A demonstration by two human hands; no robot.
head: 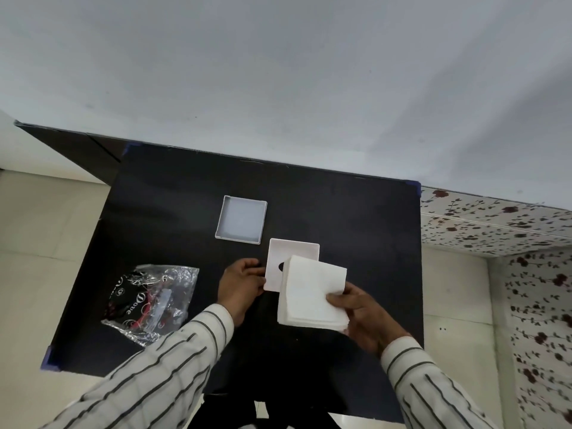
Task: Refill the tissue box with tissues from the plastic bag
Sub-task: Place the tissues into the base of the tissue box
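Black table [356,218] w/ plastic bag [151,300] lying slack at left, apparently emptied. Tissue box [284,258] sits centre, upturned (slot in its floor), its lid [241,219] apart behind. R hand [360,311] pinches tissue stack [311,292] directly over box, edges skewed vs box walls. L hand [241,286] fingers curled on box's left wall.

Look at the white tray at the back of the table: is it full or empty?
Empty. The tray lies open side up with its bare floor showing; the tissue stack is in the right hand, outside it.
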